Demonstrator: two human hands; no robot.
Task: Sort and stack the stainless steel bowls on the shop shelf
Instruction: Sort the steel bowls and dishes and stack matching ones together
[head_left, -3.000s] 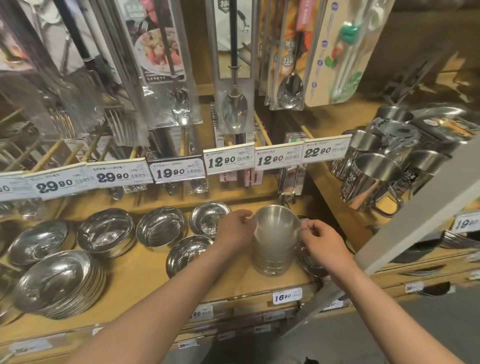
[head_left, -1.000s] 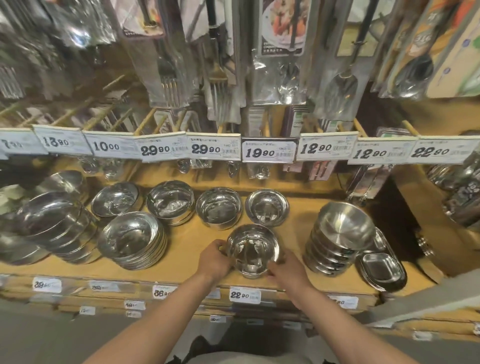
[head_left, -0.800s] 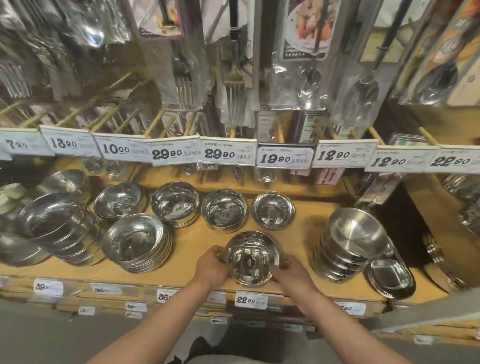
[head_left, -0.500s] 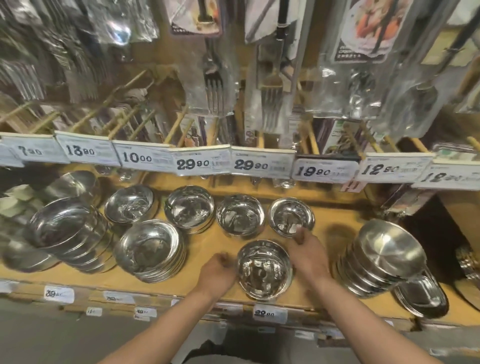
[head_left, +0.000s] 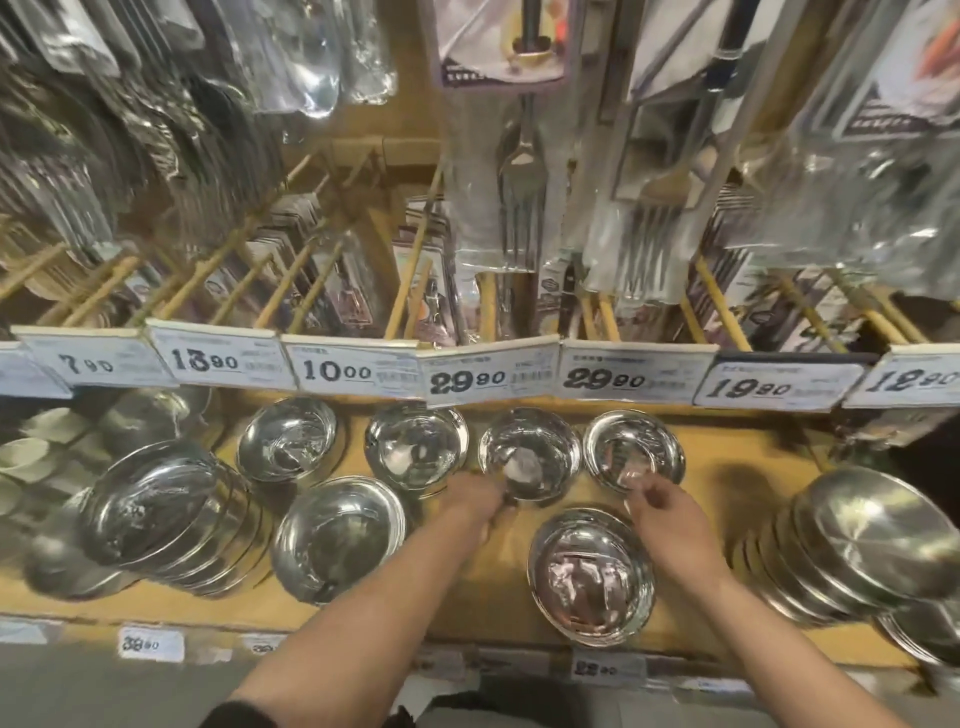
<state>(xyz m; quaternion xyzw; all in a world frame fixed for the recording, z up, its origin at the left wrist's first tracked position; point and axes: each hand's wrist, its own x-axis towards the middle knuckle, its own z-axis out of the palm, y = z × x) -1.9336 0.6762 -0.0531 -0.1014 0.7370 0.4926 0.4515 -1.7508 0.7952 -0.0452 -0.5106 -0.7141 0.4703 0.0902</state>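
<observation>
Price tags (head_left: 467, 375) along the upper rail read 7.90, 13.90, 10.00, 29.90, 29.90 and 19.90. Left hand (head_left: 475, 498) grips the near rim of a back-row bowl (head_left: 529, 454) on the wooden shelf (head_left: 737, 467). Right hand (head_left: 662, 512), fingers loosely curled and holding nothing, hovers at the neighbouring bowl (head_left: 632, 450), behind the front bowl (head_left: 591, 576).

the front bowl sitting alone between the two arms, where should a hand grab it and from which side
Take the front bowl by its rim, from above, with fingers on opposite edges. It sits upright and open-topped near the shelf's front edge, its polished walls curve under and offer little to pinch, and both sides look clear enough of neighbouring bowls for fingers.
</observation>
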